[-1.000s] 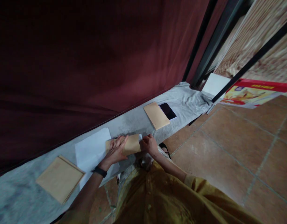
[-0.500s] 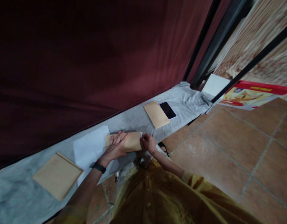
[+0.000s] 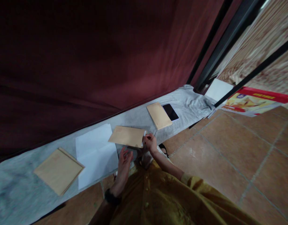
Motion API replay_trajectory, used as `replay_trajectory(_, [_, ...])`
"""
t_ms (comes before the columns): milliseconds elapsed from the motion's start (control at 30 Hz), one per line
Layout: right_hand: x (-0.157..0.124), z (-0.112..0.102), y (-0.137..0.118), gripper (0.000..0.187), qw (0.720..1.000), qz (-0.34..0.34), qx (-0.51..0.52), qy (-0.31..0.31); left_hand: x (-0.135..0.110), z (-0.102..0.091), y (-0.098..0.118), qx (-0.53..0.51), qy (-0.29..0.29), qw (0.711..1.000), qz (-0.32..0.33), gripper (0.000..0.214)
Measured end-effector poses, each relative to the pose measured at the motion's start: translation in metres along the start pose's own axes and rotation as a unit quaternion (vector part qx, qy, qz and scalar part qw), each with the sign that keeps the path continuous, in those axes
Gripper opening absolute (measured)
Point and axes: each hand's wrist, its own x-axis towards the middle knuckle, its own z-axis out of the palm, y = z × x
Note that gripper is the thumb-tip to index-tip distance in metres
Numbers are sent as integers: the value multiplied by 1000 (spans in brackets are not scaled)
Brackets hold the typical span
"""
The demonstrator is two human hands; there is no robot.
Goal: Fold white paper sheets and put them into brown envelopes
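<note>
A brown envelope (image 3: 127, 136) lies on the grey cloth-covered table (image 3: 22, 197) with a white edge showing at its right end. My right hand (image 3: 150, 142) is closed in a pinch on that right end. My left hand (image 3: 124, 161) has its fingers stretched out and holds nothing; it hovers at the table's near edge, just below the envelope. A black band sits on my left wrist. A white sheet of paper (image 3: 96, 154) lies to the left of the envelope.
A stack of brown envelopes (image 3: 58, 170) lies at the left and another (image 3: 159, 115) at the right, beside a dark phone (image 3: 170, 112). A maroon curtain (image 3: 87, 56) hangs behind the table. A red and yellow poster (image 3: 254, 100) and tiled floor (image 3: 240, 150) are at the right.
My left hand has lifted off the envelope and drawn back toward my body. The envelope now lies uncovered, with my right hand still pinching its right end.
</note>
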Motion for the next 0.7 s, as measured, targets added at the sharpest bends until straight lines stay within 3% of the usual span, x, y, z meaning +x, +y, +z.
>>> replay_trajectory(67, [-1,3,1,20,1000,4,18,14,-11,15,-3,-140,-58,984,-95,58])
replay_trajectory(133, [-4,4,1,25,999,3,26,28,-14,32,2,-222,-95,963,-122,48])
replay_trajectory(333, [-23,4,5,30,994,1,86,64,-5,76,21,-246,-71,966,-19,50])
replay_trajectory(500, [-30,6,10,30,994,8,86,62,6,69,15,-178,-23,984,-21,54])
replay_trajectory(700, [-28,11,14,38,994,33,98,36,21,48,18,-132,-20,990,-37,59])
